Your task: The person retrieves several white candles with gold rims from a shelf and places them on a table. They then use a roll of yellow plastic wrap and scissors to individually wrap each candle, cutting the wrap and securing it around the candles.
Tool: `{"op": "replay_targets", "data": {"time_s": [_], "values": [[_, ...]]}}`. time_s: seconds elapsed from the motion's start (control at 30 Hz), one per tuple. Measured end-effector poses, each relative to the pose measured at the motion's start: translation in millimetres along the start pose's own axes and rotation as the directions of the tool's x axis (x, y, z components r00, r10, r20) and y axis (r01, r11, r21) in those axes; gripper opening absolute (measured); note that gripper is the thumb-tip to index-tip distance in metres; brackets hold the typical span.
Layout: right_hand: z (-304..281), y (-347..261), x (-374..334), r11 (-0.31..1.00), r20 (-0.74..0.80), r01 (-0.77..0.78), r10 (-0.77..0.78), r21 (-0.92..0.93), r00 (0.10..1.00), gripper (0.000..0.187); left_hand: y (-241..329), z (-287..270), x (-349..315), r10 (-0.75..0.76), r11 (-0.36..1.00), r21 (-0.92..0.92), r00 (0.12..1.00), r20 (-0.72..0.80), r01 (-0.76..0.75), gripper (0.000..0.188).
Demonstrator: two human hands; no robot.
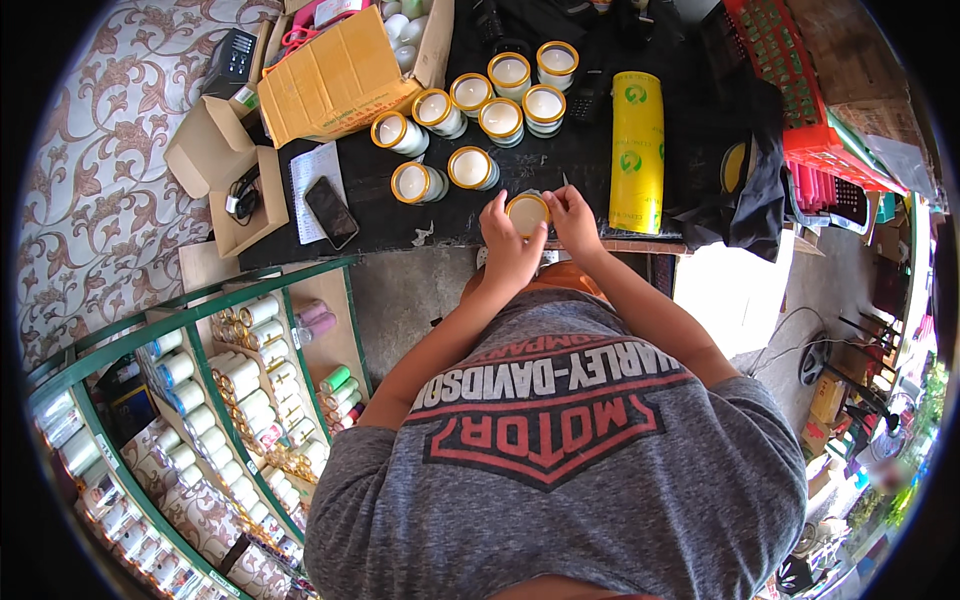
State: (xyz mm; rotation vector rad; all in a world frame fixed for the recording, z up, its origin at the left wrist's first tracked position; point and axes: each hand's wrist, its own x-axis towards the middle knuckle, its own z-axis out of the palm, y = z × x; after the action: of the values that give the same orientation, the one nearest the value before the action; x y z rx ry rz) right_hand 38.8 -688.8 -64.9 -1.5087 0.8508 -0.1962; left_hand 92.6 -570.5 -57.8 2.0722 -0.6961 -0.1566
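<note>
Both of my hands are on one small candle in a glass with a gold rim [527, 213], held at the near edge of the black-covered table [450, 215]. My left hand [512, 245] wraps round its left and near side. My right hand [574, 220] has its fingertips closed on the right side of the rim. The held candle's top looks cream; most of its glass is hidden by my fingers. Just beyond stand several similar white candles with gold rims, the nearest being one candle [469, 168] to the upper left.
A yellow cylinder with green marks [637, 150] lies right of my hands. Leftward are a phone [331, 212], a paper sheet [307, 185], an open small box [262, 212] and a larger carton [345, 85] of candles. A red crate [795, 120] stands far right; shelves [215, 310] of candles stand lower left.
</note>
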Motion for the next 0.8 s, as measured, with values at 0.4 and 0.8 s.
{"op": "replay_targets", "data": {"time_s": [0.4,0.8], "values": [[-1,5,43,0.98,0.071,-0.145,0.156,-0.138,0.985,0.049,3,-2,14,0.333,0.891,0.23,0.907,0.259,-0.392,0.058],[-9,30,55,0.757,0.112,0.387,-0.389,-0.526,0.914,0.042,-7,-5,21,0.381,0.881,0.16,0.867,0.321,-0.446,0.062]]}}
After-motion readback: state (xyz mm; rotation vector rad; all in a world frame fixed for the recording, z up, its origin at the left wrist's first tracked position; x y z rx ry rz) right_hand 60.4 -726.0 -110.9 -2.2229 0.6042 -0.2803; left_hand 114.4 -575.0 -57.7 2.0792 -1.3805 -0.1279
